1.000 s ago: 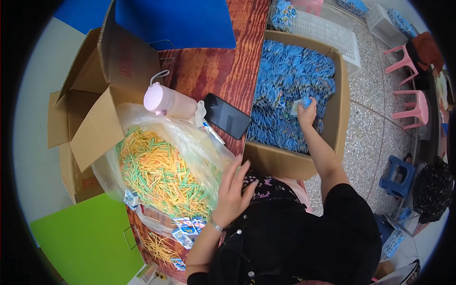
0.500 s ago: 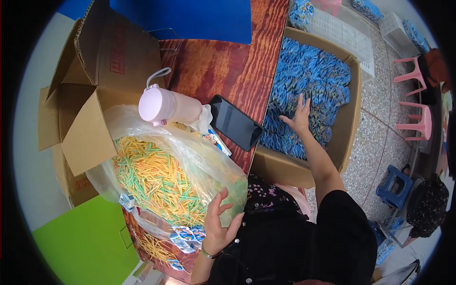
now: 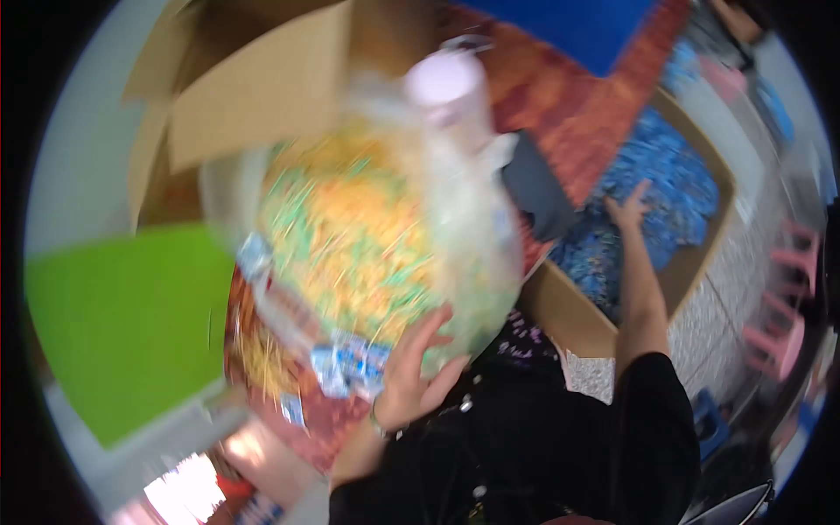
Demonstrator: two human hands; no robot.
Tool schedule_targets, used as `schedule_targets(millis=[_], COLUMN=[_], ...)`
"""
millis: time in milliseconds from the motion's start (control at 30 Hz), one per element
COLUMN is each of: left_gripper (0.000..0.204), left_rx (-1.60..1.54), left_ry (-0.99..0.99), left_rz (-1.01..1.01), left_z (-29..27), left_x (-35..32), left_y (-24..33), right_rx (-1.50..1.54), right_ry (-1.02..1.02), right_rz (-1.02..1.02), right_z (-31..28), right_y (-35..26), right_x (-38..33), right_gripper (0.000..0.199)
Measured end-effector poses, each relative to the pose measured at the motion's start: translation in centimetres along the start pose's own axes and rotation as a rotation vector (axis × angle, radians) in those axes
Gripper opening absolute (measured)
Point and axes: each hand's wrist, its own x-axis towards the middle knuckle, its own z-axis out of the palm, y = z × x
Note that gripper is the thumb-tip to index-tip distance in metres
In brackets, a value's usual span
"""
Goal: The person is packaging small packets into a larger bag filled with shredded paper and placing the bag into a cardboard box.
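Red wood-grain tabletop, running beneath the clear plastic bag and out past its far right side. Beyond the bag to the left, a brown carton juts a flap close by; knock that and, I'd say, it could jar the plastic. Right of the bag, here's the cardboard box, loaded with blue packets; a hard push might slide that heap. The bag itself gapes wide, full of thin yellow and green sticks, so one snagged finger could spill the lot! At its far side, a pale pink bottle, so near that a tug on the plastic might shift it. Right of the bag, a dark smartphone by the table's edge: one nudge could drop it. Left hand at the bag's near rim, fingers spread, nothing visibly held; contact, can't tell. Right hand, right of the bag, over the heap, fingers splayed, grasping nothing I can see, blur hiding any touch. Smallest, blue-and-white packets at the bag's near edge, easily swept aside by a careless left hand.
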Motion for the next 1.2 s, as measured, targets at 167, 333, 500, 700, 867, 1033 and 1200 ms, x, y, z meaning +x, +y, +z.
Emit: schedule_targets(millis=[167, 333, 500, 700, 867, 1033, 1200], left_gripper=[0.06, 0.034, 0.019, 0.028, 0.032, 0.027, 0.017], left_rx=[-0.02, 0.125, 0.311, 0.47, 0.39, 0.534, -0.097], left_ry=[0.364, 0.782, 0.688, 0.54, 0.618, 0.776, 0.341], left_rz=[-0.001, -0.148, -0.237, -0.154, -0.151, -0.224, -0.291], left_z=[-6.2, -11.4, -11.4, -7.6, -7.1, -9.2, -9.7], left_x=[-1.4, -9.7, -14.5, -16.6, -16.4, -13.9, -13.0], left_y=[-1.6, -5.1, -8.8, -12.9, -12.2, -10.7, -12.5], right_rx=[0.0, 0.629, 0.432, -0.333, -0.23, 0.056, 0.065], right_ry=[0.308, 0.242, -0.616, -0.293, -0.441, -0.825, -0.802], right_rz=[-0.663, -0.887, -1.474, -1.876, -1.832, -1.783, -1.874], right_z=[-8.9, -18.7, -16.6, -4.0, -3.8, -6.5, -8.1], right_y=[10.9, -14.7, -28.2, -29.8, -30.1, -32.2, -33.1], right_x=[6.7, -13.2, -37.8, -46.7, -47.6, -46.4, -45.1], right_gripper=[0.117, 0.042, 0.014, 0.028, 0.024, 0.014, 0.017])
